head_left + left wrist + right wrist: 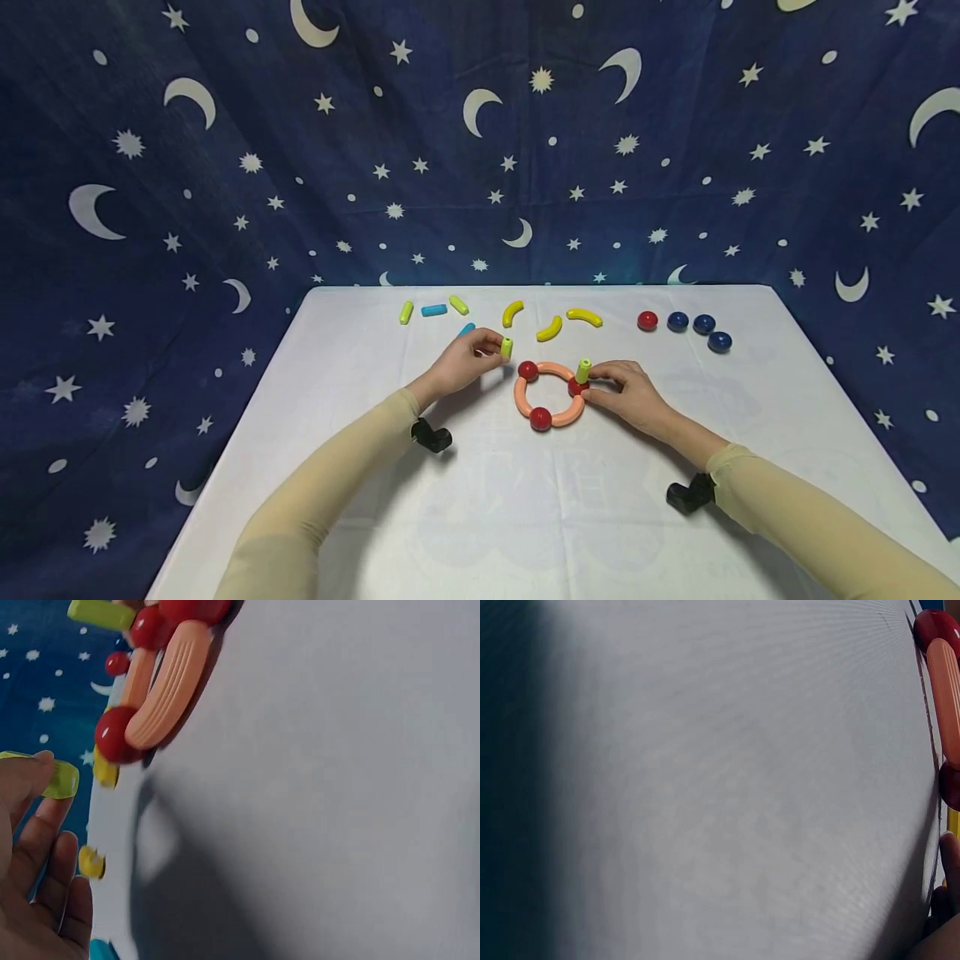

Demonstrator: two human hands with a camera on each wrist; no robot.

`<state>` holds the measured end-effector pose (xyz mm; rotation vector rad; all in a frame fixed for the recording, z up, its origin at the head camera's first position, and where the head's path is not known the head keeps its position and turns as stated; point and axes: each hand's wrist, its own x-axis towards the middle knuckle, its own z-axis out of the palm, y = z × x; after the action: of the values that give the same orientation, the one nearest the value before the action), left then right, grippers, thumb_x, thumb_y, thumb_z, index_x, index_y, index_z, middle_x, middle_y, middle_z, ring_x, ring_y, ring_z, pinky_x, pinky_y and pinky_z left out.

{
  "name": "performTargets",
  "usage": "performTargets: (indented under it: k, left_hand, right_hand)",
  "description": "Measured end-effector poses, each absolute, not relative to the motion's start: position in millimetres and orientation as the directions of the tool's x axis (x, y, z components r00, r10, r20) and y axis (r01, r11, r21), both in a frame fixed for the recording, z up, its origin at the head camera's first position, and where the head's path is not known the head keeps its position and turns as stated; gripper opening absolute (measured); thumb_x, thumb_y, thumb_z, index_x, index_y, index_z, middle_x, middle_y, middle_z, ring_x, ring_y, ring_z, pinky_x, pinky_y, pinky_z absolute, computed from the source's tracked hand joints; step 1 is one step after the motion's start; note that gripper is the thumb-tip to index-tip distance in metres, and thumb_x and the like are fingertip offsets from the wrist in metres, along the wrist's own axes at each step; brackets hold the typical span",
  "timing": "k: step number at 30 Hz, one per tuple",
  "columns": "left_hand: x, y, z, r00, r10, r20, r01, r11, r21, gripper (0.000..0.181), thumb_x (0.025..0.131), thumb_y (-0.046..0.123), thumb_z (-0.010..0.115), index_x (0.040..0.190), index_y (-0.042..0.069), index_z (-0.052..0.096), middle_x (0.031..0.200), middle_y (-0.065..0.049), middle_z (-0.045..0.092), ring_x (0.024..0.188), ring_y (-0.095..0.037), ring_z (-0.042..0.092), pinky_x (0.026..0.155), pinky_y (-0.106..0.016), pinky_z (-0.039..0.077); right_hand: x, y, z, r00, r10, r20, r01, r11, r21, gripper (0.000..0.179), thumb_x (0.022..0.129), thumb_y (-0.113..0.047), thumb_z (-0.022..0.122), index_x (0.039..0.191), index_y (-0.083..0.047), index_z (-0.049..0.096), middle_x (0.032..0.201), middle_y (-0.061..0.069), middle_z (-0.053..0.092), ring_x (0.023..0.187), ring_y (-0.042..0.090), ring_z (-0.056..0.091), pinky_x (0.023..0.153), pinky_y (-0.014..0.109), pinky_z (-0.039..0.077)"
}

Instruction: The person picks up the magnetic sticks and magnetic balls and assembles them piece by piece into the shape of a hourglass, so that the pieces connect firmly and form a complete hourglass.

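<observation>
We find the left hand pinching a short green stick between thumb and fingertips, raised above the white table beside an orange ring studded with red balls. We note the right hand, thumb and finger closed about the rightmost red ball, on which a second green stick stands nearly upright

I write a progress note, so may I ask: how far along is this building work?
Done: the orange-and-red ring looks closed, and an upright green stick stands on its right ball, with the right hand there.
In hand: the left hand pinches a second green stick, not yet attached.
Remaining, probably: sticks for the far ball and near ball, both bare on top.
</observation>
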<state>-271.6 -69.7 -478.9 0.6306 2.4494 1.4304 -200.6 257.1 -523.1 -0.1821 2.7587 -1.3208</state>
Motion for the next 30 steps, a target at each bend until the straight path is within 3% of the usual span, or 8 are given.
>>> performTargets:
  k: [30]
  left_hand:
    - [-268,-39,-489,-0.859,0.513,-0.011,0.23,0.403,0.886,0.024,0.098,0.022,0.072,0.12,0.014,0.067,0.11,0.005,0.069,0.104,-0.011,0.062,0.094,-0.032,0.05]
  right_hand:
    - [-199,258,-522,-0.988,-0.153,0.017,-0.109,0.618,-0.778,0.048,0.09,-0.041,0.079,0.125,-0.01,0.07,0.133,0.011,0.062,0.132,0.031,0.04,0.106,0.055,0.038]
